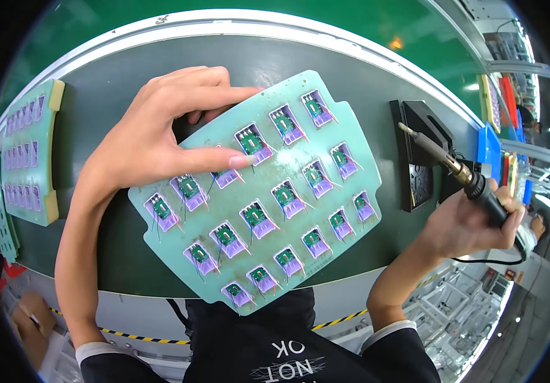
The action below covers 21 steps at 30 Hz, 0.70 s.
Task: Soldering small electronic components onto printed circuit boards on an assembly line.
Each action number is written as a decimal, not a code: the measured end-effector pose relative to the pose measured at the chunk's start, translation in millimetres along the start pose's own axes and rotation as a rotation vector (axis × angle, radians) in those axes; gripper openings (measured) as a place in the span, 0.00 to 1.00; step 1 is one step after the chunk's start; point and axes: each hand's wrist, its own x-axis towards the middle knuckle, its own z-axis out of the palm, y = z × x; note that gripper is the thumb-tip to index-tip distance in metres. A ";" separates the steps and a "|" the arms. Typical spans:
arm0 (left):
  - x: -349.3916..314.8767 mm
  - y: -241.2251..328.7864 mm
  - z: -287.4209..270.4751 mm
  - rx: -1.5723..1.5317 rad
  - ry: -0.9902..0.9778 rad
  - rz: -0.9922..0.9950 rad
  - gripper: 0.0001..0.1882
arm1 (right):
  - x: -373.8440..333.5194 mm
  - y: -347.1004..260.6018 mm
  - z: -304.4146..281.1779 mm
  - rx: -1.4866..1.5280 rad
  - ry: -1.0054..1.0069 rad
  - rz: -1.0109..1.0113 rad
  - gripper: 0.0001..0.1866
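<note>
My left hand grips a pale green tray at its far left edge, thumb on the top face and fingers toward the far side. The tray sits slanted over the table's front edge. Its pockets hold rows of small purple housings with green circuit boards, and thin coloured wires stick out of them. My left thumb tip lies beside one of these boards. At the right, my right hand closes round the black handle of a soldering iron. Its tip points up and left, apart from the tray.
A black soldering iron stand rests on the dark green table at the right. Another tray of purple parts and a perforated green plate stand at the far left. Blue bins and another person's hand show at the right.
</note>
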 end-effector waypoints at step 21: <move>-0.3 5.1 7.3 0.057 -0.004 0.025 0.35 | -8.4 -1.9 -9.7 -0.179 -0.038 -0.117 0.16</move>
